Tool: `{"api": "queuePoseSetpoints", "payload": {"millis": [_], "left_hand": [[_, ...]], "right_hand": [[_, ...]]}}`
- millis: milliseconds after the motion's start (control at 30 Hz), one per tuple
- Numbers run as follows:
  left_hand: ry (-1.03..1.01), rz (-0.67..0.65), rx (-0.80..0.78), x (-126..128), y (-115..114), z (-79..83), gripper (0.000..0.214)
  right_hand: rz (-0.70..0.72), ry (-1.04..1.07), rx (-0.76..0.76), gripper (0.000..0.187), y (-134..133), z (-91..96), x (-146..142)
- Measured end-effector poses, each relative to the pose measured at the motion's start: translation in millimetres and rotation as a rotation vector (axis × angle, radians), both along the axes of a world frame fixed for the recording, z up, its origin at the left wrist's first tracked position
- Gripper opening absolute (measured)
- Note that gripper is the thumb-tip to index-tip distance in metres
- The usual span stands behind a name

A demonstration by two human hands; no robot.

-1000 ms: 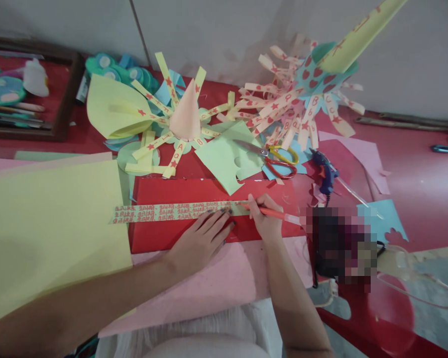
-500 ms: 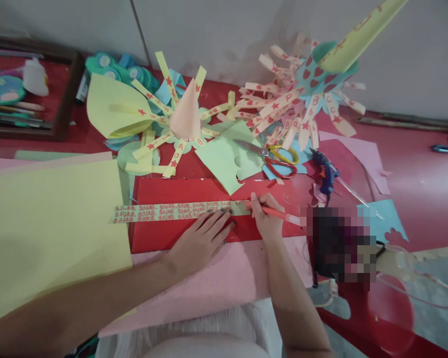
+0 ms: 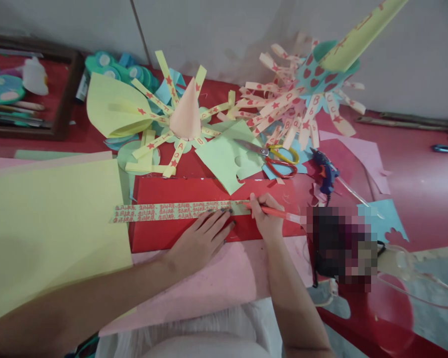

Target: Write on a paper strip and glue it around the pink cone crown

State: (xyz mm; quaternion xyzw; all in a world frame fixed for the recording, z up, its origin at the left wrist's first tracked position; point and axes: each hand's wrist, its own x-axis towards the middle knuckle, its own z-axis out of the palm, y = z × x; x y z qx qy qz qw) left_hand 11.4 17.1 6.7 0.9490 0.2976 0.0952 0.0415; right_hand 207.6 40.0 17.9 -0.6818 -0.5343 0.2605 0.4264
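Observation:
A long pale green paper strip (image 3: 160, 213), covered in rows of red lettering, lies across a flat red board (image 3: 153, 237). My left hand (image 3: 205, 236) rests flat on the strip and board, fingers stretched out, pressing near the strip's right part. In my right hand (image 3: 268, 216) is a red marker (image 3: 272, 212), its tip touching the right end of the strip by the lettering. Under the red board spreads a pink sheet (image 3: 209, 278). Just beyond the board lie a green paper offcut (image 3: 227, 154) and scissors (image 3: 280, 161) with yellow and red handles.
Large yellow sheets (image 3: 52, 233) cover the left side. Behind stand a paper cone with lettered strips (image 3: 185, 117) and a spotted blue paper piece (image 3: 313, 74) with a yellow cone. A glue gun (image 3: 324, 171) lies right; a wooden tray (image 3: 65, 99) sits far left.
Almost nothing differs. Both hands keep their places, and the marker tip stays at the right end of the strip.

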Motion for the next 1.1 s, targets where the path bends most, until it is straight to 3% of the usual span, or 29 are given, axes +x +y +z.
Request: {"api": "queuePoseSetpoints", "payload": {"millis": [400,1100], "left_hand": [[0.003,0.005,0.01,0.2,0.9,2.7,0.04],[-0.01,0.001,0.004,-0.2,0.5,-0.7,0.04]], "right_hand": [[-0.088,0.106,0.01,0.039,0.1,-0.2,-0.4],[-0.073,0.041,0.001,0.039,-0.2,1.8,-0.6]]}}
